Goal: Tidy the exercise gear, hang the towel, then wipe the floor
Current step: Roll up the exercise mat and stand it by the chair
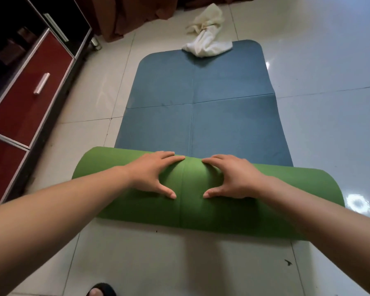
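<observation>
A glossy floor (pixel 137 263) of pale tiles fills the view, with window light reflecting off it on the right. On it lies a yoga mat (pixel 201 116), blue side up, with crease lines crossing it lengthwise and crosswise. Its near end is curled over into a fat green roll (pixel 190 210) that lies across the mat's width, the green being the mat's underside.

Both hands rest on top of the roll, near its middle and on either side of the lengthwise crease. The left hand (pixel 152 174) lies palm down, its fingers straight and close together, pointing inward along the roll's far edge, with the thumb splayed wide toward the person. The right hand (pixel 233 178) mirrors it: flat fingers together, thumb spread apart. The two sets of fingertips are near each other but do not touch. Neither hand curls round the mat; both press on it with bare forearms extended.

At the mat's far end a crumpled white towel (pixel 207 37) lies partly on the blue corner and partly on the tiles beyond it. Behind the towel hangs brown fabric (pixel 132 16). Along the left stands a dark cabinet (pixel 77 24) with a red drawer front (pixel 26 107) bearing a silver handle (pixel 41 83). At the bottom edge a foot in a dark slipper (pixel 100 290) shows, and a small dark scrap (pixel 288 262) lies on the tiles to its right.
</observation>
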{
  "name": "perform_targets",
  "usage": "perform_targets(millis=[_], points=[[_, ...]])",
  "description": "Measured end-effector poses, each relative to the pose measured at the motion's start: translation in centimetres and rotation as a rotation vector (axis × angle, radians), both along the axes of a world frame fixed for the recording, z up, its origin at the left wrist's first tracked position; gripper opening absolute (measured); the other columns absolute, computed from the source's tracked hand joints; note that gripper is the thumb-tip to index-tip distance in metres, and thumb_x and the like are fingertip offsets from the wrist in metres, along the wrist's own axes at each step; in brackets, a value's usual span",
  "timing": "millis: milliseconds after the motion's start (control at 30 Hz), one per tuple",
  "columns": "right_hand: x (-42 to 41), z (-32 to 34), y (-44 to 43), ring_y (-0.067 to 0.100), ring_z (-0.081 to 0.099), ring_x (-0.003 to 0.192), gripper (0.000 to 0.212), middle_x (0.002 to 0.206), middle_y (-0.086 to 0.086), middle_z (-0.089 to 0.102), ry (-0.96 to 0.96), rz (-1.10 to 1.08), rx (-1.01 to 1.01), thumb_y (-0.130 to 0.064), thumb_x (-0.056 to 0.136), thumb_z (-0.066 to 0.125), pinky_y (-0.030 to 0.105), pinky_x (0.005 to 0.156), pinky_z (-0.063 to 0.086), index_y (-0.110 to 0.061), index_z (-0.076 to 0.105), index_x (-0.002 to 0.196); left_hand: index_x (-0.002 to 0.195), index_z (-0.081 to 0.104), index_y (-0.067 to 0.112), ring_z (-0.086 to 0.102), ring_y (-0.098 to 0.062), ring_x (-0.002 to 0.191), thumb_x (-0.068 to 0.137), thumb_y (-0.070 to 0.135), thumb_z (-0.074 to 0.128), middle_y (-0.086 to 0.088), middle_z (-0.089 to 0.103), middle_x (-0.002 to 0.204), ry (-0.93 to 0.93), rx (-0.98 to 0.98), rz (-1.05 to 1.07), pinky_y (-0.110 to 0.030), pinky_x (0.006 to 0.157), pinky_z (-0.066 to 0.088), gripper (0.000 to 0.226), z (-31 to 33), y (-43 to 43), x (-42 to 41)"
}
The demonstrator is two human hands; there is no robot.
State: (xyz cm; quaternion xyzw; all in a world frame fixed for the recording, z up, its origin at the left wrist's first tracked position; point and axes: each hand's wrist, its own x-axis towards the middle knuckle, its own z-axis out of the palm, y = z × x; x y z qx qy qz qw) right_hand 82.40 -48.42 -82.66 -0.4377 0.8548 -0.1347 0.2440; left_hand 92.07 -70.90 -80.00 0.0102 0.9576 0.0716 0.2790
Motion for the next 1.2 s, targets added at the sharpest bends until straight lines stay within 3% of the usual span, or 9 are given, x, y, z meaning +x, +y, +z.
perform_targets(millis=[167,300,367,500,633,733,900,1000,1200], points=[[-0.1,0.3,-0.1,0.015,0.038,0.131,0.094,0.143,-0.011,0.038,0.019,0.026,0.044,-0.07,0.062,0.068,0.04,0.101,0.041,-0.036,0.029,0.141,0.146,0.02,0.036,0.033,-0.016,0.133,0.056,0.08,0.062,0.005,0.033,0.147,0.111,-0.002,-0.041,-0.03,0.11,0.027,0.108,-0.7,-0.6,0.8],[-1.3,1.3,-1.2,0.016,0.039,0.13,0.091,0.143,-0.011,0.038,0.063,0.0,0.129,-0.068,0.064,0.067,0.039,0.1,0.041,-0.037,0.03,0.141,0.146,0.017,0.039,0.028,-0.023,0.137,0.076,0.071,0.05,-0.002,0.028,0.152,0.269,-0.007,-0.12,-0.038,0.113,0.026,0.083,-1.7,-1.6,2.3],[-2.5,1.9,-1.6,0.017,0.041,0.129,0.081,0.142,-0.008,0.04,0.098,-0.117,0.098,-0.064,0.07,0.066,0.038,0.101,0.041,-0.034,0.035,0.139,0.144,0.014,0.045,0.024,-0.027,0.14,0.08,0.074,0.032,-0.002,0.024,0.154,0.323,-0.009,-0.153,-0.047,0.113,0.024,0.073,-2.2,-1.5,1.7],[-2.5,3.4,-1.1,0.019,0.042,0.128,0.062,0.142,-0.004,0.04,0.141,-0.272,0.115,-0.054,0.083,0.059,0.036,0.101,0.04,-0.028,0.041,0.137,0.143,-0.002,0.049,0.007,-0.022,0.145,0.057,0.092,0.008,0.004,0.005,0.158,0.224,-0.026,-0.128,-0.056,0.114,0.012,0.097,-3.2,-1.7,-0.5],[0.5,4.4,1.2,0.02,0.036,0.133,0.073,0.149,-0.002,0.03,0.135,-0.199,0.282,-0.06,0.08,0.058,0.034,0.106,0.035,-0.026,0.036,0.141,0.143,0.002,0.051,0.013,-0.02,0.144,0.044,0.095,-0.007,0.005,0.012,0.157,0.21,0.031,-0.115,-0.054,0.112,0.016,0.108,-3.6,-2.9,-2.8],[1.1,3.6,0.9,0.02,0.023,0.14,0.085,0.154,-0.001,0.021,0.154,-0.219,0.299,-0.062,0.077,0.059,0.035,0.112,0.027,-0.026,0.024,0.146,0.142,0.006,0.052,0.02,-0.019,0.141,0.044,0.096,-0.007,0.006,0.019,0.155,0.242,0.049,-0.109,-0.05,0.112,0.021,0.109,-4.1,-3.3,-4.1],[0.5,2.3,-1.7,0.019,0.002,0.145,0.113,0.158,-0.001,0.003,0.129,-0.249,0.35,-0.066,0.065,0.068,0.056,0.115,0.011,-0.026,0.005,0.149,0.141,0.021,0.048,0.036,-0.019,0.132,0.055,0.093,0.011,0.006,0.034,0.147,0.221,0.088,-0.075,-0.042,0.104,0.036,0.097,-3.6,-4.4,-5.4],[0.3,1.5,-2.4,0.022,-0.007,0.145,0.132,0.158,0.001,-0.006,0.109,-0.206,0.406,-0.072,0.053,0.072,0.064,0.112,0.005,-0.023,-0.005,0.149,0.14,0.023,0.048,0.037,-0.021,0.132,0.058,0.092,0.01,0.004,0.037,0.146,0.144,0.066,0.046,-0.052,0.106,0.032,0.095,-3.8,-6.6,-5.7],[-1.3,1.4,-2.5,0.02,0.003,0.144,0.134,0.157,-0.002,0.003,0.164,-0.106,0.376,-0.068,0.049,0.077,0.062,0.111,0.013,-0.024,-0.002,0.148,0.14,0.032,0.041,0.042,-0.022,0.13,0.064,0.086,0.014,0.004,0.044,0.143,0.094,0.023,0.139,-0.044,0.104,0.037,0.09,-2.7,-8.0,-4.8]])
